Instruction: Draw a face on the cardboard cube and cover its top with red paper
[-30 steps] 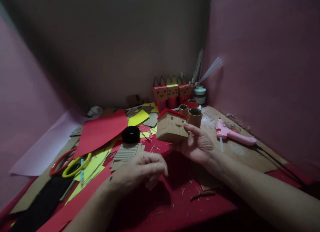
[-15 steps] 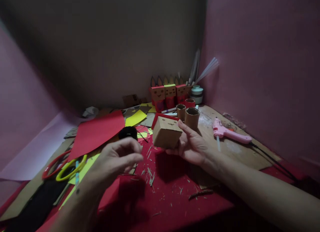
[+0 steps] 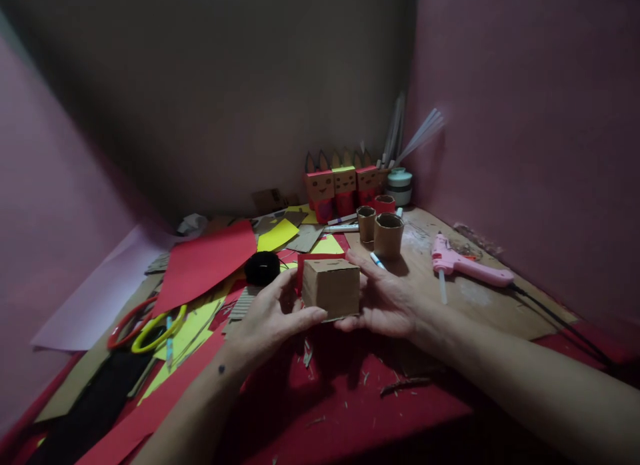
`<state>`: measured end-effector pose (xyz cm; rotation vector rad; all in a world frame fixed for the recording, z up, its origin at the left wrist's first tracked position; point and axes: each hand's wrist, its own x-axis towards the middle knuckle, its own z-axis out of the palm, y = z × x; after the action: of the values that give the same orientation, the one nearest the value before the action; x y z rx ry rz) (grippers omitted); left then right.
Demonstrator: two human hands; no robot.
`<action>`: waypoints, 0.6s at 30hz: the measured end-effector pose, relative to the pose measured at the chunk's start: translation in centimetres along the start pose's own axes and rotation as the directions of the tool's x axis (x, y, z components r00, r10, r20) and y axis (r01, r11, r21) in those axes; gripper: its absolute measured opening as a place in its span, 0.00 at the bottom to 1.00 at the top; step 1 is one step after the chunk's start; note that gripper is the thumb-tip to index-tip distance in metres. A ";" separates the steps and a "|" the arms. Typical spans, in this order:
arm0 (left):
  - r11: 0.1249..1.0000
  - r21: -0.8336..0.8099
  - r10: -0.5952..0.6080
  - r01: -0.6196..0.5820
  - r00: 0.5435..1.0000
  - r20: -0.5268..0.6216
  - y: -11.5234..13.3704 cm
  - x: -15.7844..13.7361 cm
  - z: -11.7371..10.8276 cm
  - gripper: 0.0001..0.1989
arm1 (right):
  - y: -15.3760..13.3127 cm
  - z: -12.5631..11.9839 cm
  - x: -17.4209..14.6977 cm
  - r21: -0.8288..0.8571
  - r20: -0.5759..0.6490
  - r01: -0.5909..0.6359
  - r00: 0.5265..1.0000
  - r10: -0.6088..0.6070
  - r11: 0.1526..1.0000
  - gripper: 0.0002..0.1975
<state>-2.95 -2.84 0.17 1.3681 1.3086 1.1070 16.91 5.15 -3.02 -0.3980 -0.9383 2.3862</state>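
Between my two hands, above the red-covered table, is a small cardboard box (image 3: 332, 291) with a face drawn on one side and a red panel on its far side. My right hand (image 3: 385, 298) grips its right side, fingers and thumb wrapped about it. On the opposite side, my left hand (image 3: 280, 308) has its thumb along the lower front edge and its fingers at the left side. Beyond the box stand cardboard tubes (image 3: 389, 237). Left of it lies a ball of black yarn (image 3: 263, 269).
At the back stand several cardboard figures (image 3: 320, 186) with pointed ears. A pink glue gun (image 3: 465, 265) with a black cord lies at right. Scissors (image 3: 160, 328), red paper (image 3: 207, 261) and yellow paper (image 3: 277, 235) cover the left. Glue sticks (image 3: 420, 138) stand behind a lidded jar (image 3: 399, 185).
My left hand has moved right and taken hold of the box's left side. The box has come slightly lower and turned, its drawn face now tipped up and away.
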 end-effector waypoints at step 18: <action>0.915 -0.392 -0.065 0.100 0.993 0.101 -1.0 0.8 -1.7 0.20 | -0.3 1.2 -0.6 -0.031 0.151 0.043 0.988 -0.038 0.999 0.34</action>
<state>-4.75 -1.93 -0.53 1.0363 1.0005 1.1663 16.97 4.36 -1.86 -0.2114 -1.0447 2.3922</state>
